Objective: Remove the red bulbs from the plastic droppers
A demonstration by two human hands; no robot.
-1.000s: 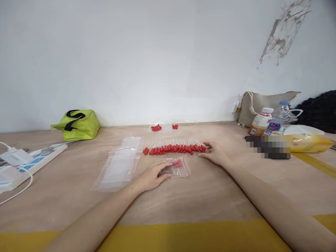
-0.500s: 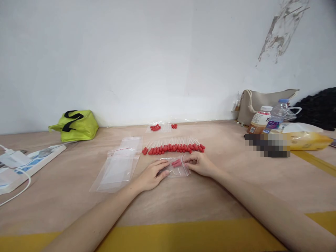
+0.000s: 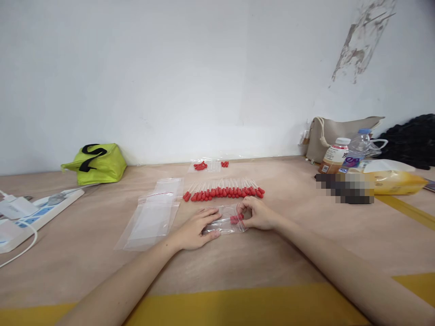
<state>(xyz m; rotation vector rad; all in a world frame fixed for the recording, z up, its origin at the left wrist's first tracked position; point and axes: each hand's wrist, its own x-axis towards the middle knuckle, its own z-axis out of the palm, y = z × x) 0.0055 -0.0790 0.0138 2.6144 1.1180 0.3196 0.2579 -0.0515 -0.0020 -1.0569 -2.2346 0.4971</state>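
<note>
A small clear zip bag (image 3: 224, 222) with red-bulbed droppers inside lies on the wooden table (image 3: 272, 253). My left hand (image 3: 196, 228) rests on the bag's left end, thumb and fingers pinching it. My right hand (image 3: 256, 213) grips the bag's right end, fingers curled over the red bulbs there. Just behind the bag runs a row of several glass droppers with red bulbs (image 3: 223, 190).
A stack of empty zip bags (image 3: 152, 215) lies to the left. More red bulbs in bags (image 3: 208, 165) sit by the wall. A green lunch bag (image 3: 97, 163), a power strip (image 3: 30, 215), bottles (image 3: 335, 156), a beige bag (image 3: 340, 131) and a yellow packet (image 3: 396, 181) ring the table.
My right hand left the right end of the dropper row and came down onto the small bag's right end. The left hand stayed on the bag.
</note>
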